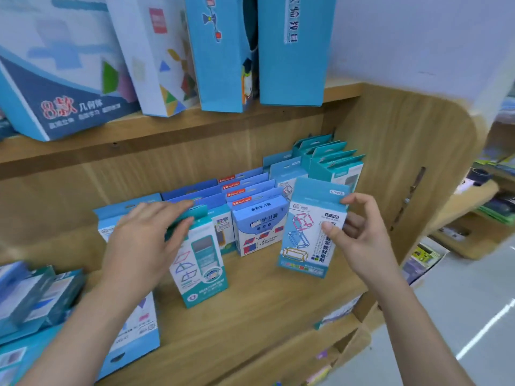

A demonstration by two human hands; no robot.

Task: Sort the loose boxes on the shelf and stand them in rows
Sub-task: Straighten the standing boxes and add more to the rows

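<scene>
On the wooden shelf point(250, 307) a teal-and-white box with shape drawings point(199, 266) stands upright at the front. My left hand point(145, 240) grips its hang tab from above. To the right, a light blue box with drawn frame solids point(306, 235) stands slightly tilted. My right hand point(354, 232) pinches its right edge between thumb and forefinger. Behind them stand rows of blue boxes point(259, 224) and teal boxes point(331, 162) against the back.
Big boxes point(64, 79) lean on the upper shelf. More blue boxes point(30, 296) lie loose at the left, and one flat box point(133, 330) lies under my left forearm. The wooden side panel point(412, 168) closes the shelf on the right; an aisle floor point(459, 316) lies beyond.
</scene>
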